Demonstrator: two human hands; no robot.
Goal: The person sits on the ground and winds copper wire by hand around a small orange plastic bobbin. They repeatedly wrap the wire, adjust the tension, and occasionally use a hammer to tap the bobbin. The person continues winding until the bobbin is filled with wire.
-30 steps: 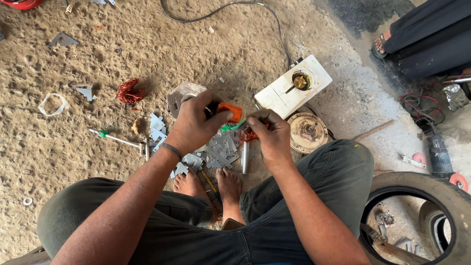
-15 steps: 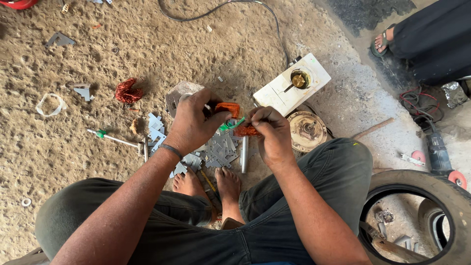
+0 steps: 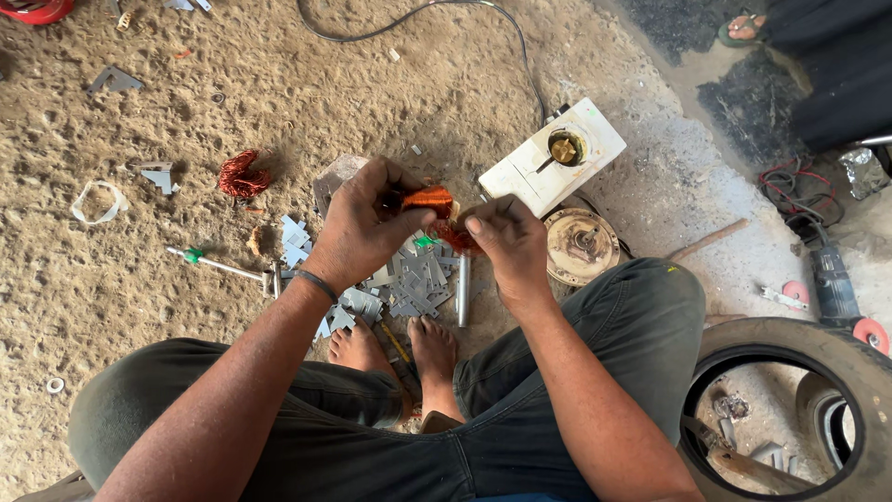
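I am sitting on the sandy ground and gripping a small copper coil in my left hand, fingers clamped around it just above the heap of grey metal plates lying in front of my feet. My right hand is pinching what looks like a reddish tuft of wire just beside the coil, though my fingers are hiding most of it. Judging by the plates already lying loose and a bundle of copper wire resting well apart to the left, I am well into stripping this piece; the winding in my grip is not yet undone. A white box and a round rusty disc are lying near my right hand.
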